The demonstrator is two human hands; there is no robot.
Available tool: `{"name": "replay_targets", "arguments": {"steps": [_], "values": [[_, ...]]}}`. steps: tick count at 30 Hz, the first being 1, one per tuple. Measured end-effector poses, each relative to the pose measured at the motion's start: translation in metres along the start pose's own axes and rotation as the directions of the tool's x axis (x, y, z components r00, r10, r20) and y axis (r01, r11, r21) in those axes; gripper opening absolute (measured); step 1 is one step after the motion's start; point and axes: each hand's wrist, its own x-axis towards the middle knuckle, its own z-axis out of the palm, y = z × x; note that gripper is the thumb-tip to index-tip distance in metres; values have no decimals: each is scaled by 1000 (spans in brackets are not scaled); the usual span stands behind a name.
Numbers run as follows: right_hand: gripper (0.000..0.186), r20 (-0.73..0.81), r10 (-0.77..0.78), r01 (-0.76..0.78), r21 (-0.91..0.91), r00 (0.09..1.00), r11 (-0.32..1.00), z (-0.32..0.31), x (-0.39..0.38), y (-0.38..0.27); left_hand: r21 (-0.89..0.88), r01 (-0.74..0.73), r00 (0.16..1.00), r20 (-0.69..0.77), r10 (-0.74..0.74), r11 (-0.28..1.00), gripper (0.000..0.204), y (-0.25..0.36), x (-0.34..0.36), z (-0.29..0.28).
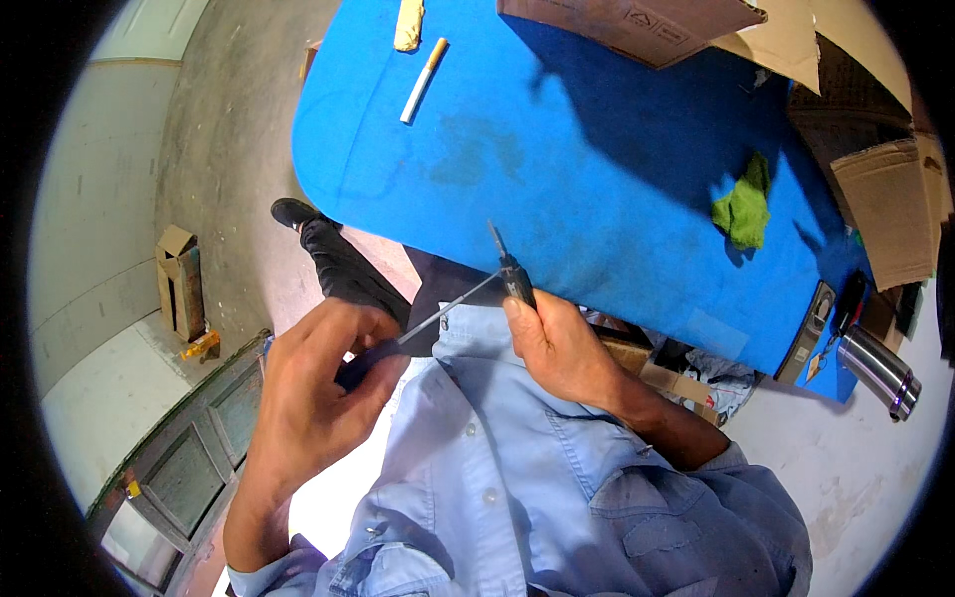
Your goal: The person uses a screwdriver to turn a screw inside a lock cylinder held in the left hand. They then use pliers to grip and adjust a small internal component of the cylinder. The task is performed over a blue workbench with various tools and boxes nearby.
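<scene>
My left hand (333, 373) is closed around the dark blue handle of a screwdriver (438, 316). Its thin metal shaft slants up to the right, and its tip meets the side of a small black-handled tool (513, 276). That tool sits in my right hand (559, 348), gripped with the thumb along its handle. A short, narrow metal tip points up from it; the kind of tool is not clear. Both hands are in front of my blue shirt, by the near edge of the blue-topped table (597, 239).
A white stick with an orange end (424, 82) and a yellow piece (409, 25) lie at the far left. A green cloth (744, 204) rests on the right. Cardboard boxes (637, 28) stand at the back. A steel flask (879, 372) is by the right edge.
</scene>
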Motion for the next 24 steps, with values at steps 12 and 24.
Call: {"name": "replay_targets", "arguments": {"steps": [12, 24], "values": [[31, -16, 1, 0, 14, 1000, 1000, 2, -2, -2, -453, 427, 902, 269, -337, 782, 20, -5, 10, -10], [34, -26, -43, 41, -59, 999, 997, 1, 0, 1, -276, 107, 992, 90, -86, 955, 14, -10, 0, -5]]}}
